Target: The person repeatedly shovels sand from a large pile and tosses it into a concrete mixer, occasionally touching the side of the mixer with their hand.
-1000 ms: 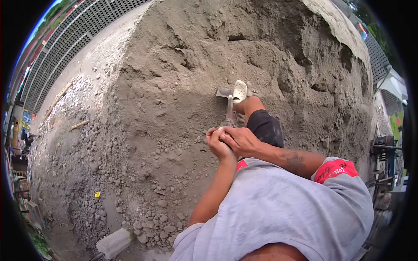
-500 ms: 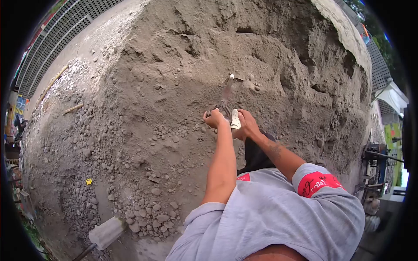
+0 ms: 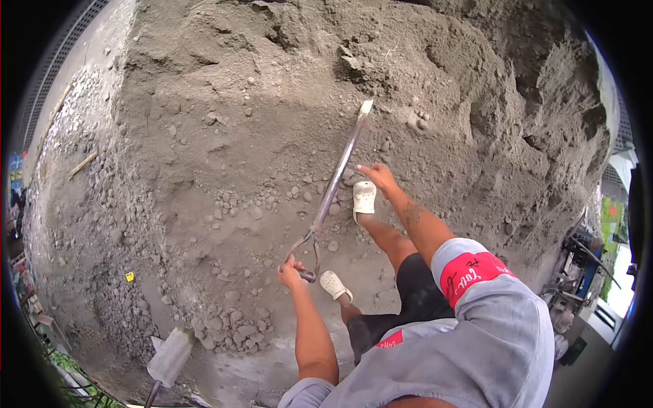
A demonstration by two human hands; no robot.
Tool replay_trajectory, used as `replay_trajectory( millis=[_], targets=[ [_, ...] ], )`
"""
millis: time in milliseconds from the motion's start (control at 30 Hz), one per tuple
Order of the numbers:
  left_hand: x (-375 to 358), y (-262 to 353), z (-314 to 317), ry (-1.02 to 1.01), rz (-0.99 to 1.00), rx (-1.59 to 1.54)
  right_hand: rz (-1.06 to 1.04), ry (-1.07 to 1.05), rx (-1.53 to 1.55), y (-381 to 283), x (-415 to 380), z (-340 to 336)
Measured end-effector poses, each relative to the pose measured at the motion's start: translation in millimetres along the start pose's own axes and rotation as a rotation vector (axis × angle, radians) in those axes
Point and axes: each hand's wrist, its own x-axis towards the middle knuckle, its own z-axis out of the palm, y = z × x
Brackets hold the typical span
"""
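Observation:
My left hand [image 3: 292, 273] is closed round the grip of a shovel [image 3: 337, 178]. The shovel slants up and away, its metal shaft splitting into a forked handle at the near end. Its far end, pale at the tip, meets the grey soil slope [image 3: 272, 136]; the blade's shape does not show clearly. Just right of the shaft, my right hand [image 3: 379, 177] is held out with its fingers extended, apart from the shovel and holding nothing. Below that hand is a white clog [image 3: 364, 197] on my foot, and the other clog [image 3: 335, 285] is near the handle.
A second shovel [image 3: 170, 357] lies at the lower left, beside a heap of stones [image 3: 238, 330]. A small yellow object [image 3: 129, 277] rests on the gravel. The steep soil bank [image 3: 490, 88] rises ahead and to the right. Machinery [image 3: 575, 272] stands at the far right.
The shovel's grip has come back toward my body with my left hand, and its shaft now shows at full length. My right hand is now extended and off the shovel. The view has shifted.

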Motion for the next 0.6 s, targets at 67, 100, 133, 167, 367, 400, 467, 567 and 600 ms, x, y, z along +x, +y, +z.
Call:
replay_trajectory(
  millis=[67, 100, 133, 167, 367, 400, 467, 567, 600],
  targets=[
    [-56, 20, 23, 0.195, 0.157, -0.016, 0.048, -0.002, 0.074, -8, 64, 34],
    [-75, 19, 25, 0.182, 0.183, -0.040, 0.188, -0.102, 0.428, -13, 93, 48],
    [-90, 12, 25, 0.165, 0.207, -0.067, 0.329, -0.198, 0.779, -14, 112, 59],
    [-97, 0, 29, 0.201, 0.226, -0.022, 0.336, -0.213, 0.789, -16, 120, 64],
    [-89, -40, -13, 0.280, 0.234, 0.102, 0.478, -0.224, 0.882, 6, 80, 72],
    [-92, -38, -33, 0.299, 0.260, 0.138, 0.480, -0.218, 0.886, 8, 68, 75],
    [-108, -31, -68, 0.296, 0.238, 0.128, 0.510, -0.211, 0.908, 11, 28, 77],
    [-144, -24, -137, 0.319, 0.168, 0.130, 0.551, -0.205, 0.919, 46, -40, 85],
    [-159, -23, -163, 0.294, 0.134, 0.138, 0.597, -0.268, 0.920, 69, -56, 92]
  ],
)
